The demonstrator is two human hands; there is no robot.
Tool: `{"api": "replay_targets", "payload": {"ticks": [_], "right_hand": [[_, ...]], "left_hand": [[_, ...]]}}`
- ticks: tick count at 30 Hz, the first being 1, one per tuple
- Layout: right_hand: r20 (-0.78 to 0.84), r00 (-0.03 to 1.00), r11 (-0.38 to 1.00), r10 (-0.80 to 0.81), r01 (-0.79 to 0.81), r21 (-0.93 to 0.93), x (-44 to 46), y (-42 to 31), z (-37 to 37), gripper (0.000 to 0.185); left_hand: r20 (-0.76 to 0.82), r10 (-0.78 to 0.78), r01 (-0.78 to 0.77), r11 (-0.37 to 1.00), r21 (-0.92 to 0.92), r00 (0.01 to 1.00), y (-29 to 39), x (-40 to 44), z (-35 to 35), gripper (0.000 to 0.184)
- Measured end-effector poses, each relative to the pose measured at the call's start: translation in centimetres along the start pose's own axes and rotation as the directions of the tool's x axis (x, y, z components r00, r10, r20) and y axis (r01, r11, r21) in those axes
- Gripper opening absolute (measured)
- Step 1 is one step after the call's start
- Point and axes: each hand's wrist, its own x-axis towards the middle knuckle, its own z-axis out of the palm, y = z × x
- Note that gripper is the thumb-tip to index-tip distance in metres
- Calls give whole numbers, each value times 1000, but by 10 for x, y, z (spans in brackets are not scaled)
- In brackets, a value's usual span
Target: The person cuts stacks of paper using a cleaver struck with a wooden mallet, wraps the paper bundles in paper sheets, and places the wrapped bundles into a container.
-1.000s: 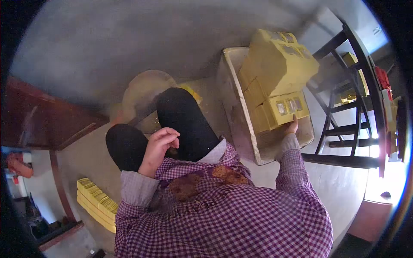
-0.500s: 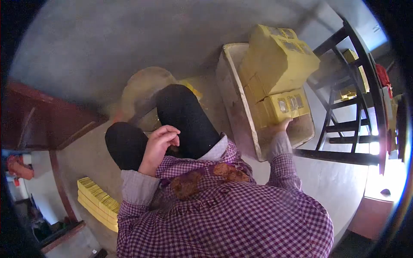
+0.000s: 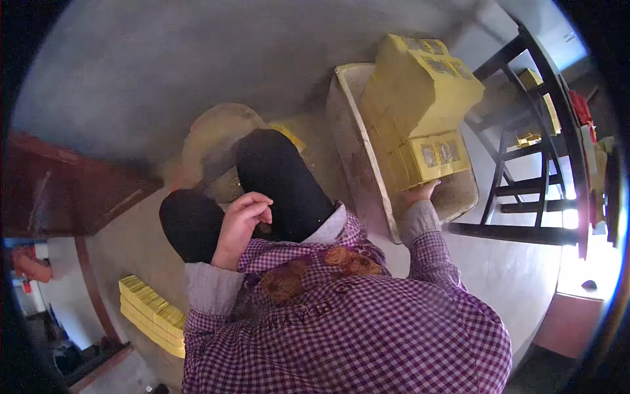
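Note:
My left hand (image 3: 244, 226) rests above my lap, close to the black-clad knee (image 3: 191, 223). Its fingers are curled together, with nothing visible in them. On the right, my right hand (image 3: 420, 192) reaches into a worn, pale tub (image 3: 357, 131). It is at the lower end of a yellow paper bundle (image 3: 438, 157) printed with silvery squares. Its fingers are partly hidden by the paper, so I cannot tell whether they grip it. Behind that bundle, a larger yellow paper stack (image 3: 420, 92) leans in the tub and rises above its rim.
A round, dusty basin-like object (image 3: 226, 128) stands beyond my knees. A row of yellow paper bundles (image 3: 151, 315) lies on the floor at left. Dark red furniture (image 3: 72, 190) stands at left; a dark wooden chair frame (image 3: 545, 144) lies close to the tub's right side.
My right hand has shifted slightly left along the lower end of the bundle. The whole view has moved a little; my left hand keeps its curled pose.

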Motion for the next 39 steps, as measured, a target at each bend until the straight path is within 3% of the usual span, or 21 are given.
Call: {"api": "replay_targets", "payload": {"ticks": [3,7,11,12,14,15,17,18,20,24,26,27,30,32,33,34,39], "right_hand": [[-27,998,997,-51,52,51,5,6,5,84],[-215,965,952,-149,81,-294,30,5,13,80],[-192,955,917,-228,145,-373,82,-8,-73,76],[-196,951,916,-238,152,-372,63,-23,-56,76],[-287,937,980,-197,189,-54,26,-59,-16,85],[-288,937,981,-196,188,-54,29,-70,-12,85],[-33,950,946,-311,306,-103,52,-97,-8,82],[-35,950,947,-310,305,-101,66,-102,-7,82],[-204,942,960,-267,242,-140,98,-101,-22,81],[-253,919,927,-302,221,-304,114,-99,-50,77],[-383,913,962,-139,34,-270,66,-104,-21,69],[-380,915,963,-135,31,-267,51,-102,-6,69],[-165,963,975,-214,201,-91,38,-96,-3,62],[-190,947,945,-260,209,-252,118,-97,-67,62],[-194,926,889,-325,230,-395,178,-101,-115,62],[-181,900,799,-396,240,-552,188,-100,-111,62],[-212,926,883,-311,199,-426,128,-93,-87,55]], "left_hand": [[5,11,-11,1000,20,1000,-1,0,-3,11],[10,-3,3,1000,10,1000,-3,1,-3,12],[-1,-7,7,1000,23,1000,0,1,-2,13],[9,-10,10,1000,23,1000,-1,0,-2,13],[-2,13,-13,1000,-9,1000,-2,1,-3,12],[-3,12,-12,1000,-8,1000,-2,0,-2,12],[-20,2,-3,1000,-30,1000,-2,-1,-1,12],[-21,1,-2,1000,-27,1000,-2,-1,-2,12],[-12,17,-17,1000,-24,1000,-3,-1,-4,13],[-8,20,-20,1000,-13,1000,-5,2,-7,14],[-15,39,-39,999,8,999,-1,-1,1,14],[-18,42,-42,999,11,999,-1,-1,0,14],[-35,17,-17,1000,-2,999,-4,-2,-2,14],[-31,13,-13,1000,-4,999,-4,-4,-2,14],[-35,13,-13,1000,-3,999,-7,-5,-4,14],[-18,10,-10,1000,-2,1000,-7,-4,-5,14],[-27,30,-30,1000,2,999,0,-10,0,15]]}}
